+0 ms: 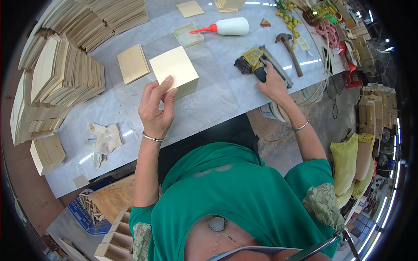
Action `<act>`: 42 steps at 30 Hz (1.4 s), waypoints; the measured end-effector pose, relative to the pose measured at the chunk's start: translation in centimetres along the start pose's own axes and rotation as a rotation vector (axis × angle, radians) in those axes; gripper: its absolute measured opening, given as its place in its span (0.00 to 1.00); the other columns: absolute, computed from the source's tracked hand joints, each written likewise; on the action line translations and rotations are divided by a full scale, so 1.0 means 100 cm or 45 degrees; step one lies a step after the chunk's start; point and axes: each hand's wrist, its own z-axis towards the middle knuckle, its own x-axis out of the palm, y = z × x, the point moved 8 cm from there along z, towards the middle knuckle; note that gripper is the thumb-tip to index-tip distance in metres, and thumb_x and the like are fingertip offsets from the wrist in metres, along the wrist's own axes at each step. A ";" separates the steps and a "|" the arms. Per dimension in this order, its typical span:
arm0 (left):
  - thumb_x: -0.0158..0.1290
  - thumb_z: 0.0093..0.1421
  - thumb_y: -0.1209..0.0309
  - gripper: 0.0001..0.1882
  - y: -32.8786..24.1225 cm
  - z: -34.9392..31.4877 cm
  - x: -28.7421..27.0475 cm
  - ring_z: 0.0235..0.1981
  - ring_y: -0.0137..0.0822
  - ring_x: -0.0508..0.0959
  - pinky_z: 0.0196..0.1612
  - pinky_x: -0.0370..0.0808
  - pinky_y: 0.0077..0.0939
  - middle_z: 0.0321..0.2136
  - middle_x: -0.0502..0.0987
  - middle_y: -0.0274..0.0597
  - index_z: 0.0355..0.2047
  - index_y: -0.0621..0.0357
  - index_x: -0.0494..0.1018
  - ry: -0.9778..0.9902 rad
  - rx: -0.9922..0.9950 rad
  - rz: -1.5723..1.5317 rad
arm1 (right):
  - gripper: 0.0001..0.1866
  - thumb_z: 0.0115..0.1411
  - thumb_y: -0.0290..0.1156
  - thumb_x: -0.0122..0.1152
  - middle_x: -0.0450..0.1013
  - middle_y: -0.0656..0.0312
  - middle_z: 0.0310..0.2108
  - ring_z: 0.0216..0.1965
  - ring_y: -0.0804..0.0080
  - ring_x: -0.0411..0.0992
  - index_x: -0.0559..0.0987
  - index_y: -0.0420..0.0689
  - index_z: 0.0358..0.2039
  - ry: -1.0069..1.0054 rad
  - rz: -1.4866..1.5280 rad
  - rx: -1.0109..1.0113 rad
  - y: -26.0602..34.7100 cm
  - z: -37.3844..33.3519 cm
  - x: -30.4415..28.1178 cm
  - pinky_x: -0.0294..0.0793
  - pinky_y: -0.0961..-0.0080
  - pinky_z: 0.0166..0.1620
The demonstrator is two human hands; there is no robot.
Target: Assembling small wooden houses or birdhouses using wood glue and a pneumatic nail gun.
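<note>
My left hand (157, 106) grips the near left corner of a pale wooden box (175, 65), fingers on its flat top and thumb at its near side. The box rests on the grey marble-patterned table. Over to the right, my right hand (274, 82) is wrapped round the handle of a yellow and black nail gun (251, 59), which lies on its side on the table. A flat square wooden panel (133, 64) lies just left of the box. Behind the box is a shallow open wooden frame (188, 35), with a white glue bottle (232, 26) and its red nozzle reaching over it.
Tall stacks of thin wooden panels (65, 74) line the left side. A white glove (106, 138) lies at the front left. Right of the nail gun are a hammer (291, 54) and yellow fruit on stems (291, 21). A bucket (273, 112) stands below the table's front edge.
</note>
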 end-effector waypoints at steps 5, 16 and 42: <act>0.60 0.54 0.78 0.14 -0.003 0.001 0.003 0.22 0.29 0.73 0.24 0.72 0.20 0.28 0.73 0.42 0.43 0.59 0.77 -0.003 0.013 -0.035 | 0.23 0.49 0.32 0.54 0.74 0.48 0.23 0.20 0.58 0.75 0.67 0.30 0.43 0.230 0.397 0.129 0.039 -0.019 -0.075 0.76 0.66 0.26; 0.59 0.54 0.79 0.15 -0.002 0.001 0.000 0.22 0.30 0.74 0.24 0.72 0.22 0.29 0.73 0.44 0.43 0.58 0.77 -0.011 0.007 -0.040 | 0.10 0.50 0.26 0.55 0.69 0.62 0.17 0.15 0.79 0.69 0.71 0.31 0.29 0.723 0.979 0.017 0.163 -0.072 -0.132 0.71 0.79 0.19; 0.60 0.53 0.79 0.16 0.000 -0.001 0.001 0.22 0.32 0.74 0.24 0.73 0.23 0.29 0.73 0.44 0.43 0.58 0.76 -0.030 0.007 -0.055 | 0.13 0.52 0.26 0.57 0.68 0.64 0.13 0.13 0.79 0.67 0.73 0.33 0.37 0.760 0.858 -0.017 0.182 -0.079 -0.130 0.68 0.79 0.18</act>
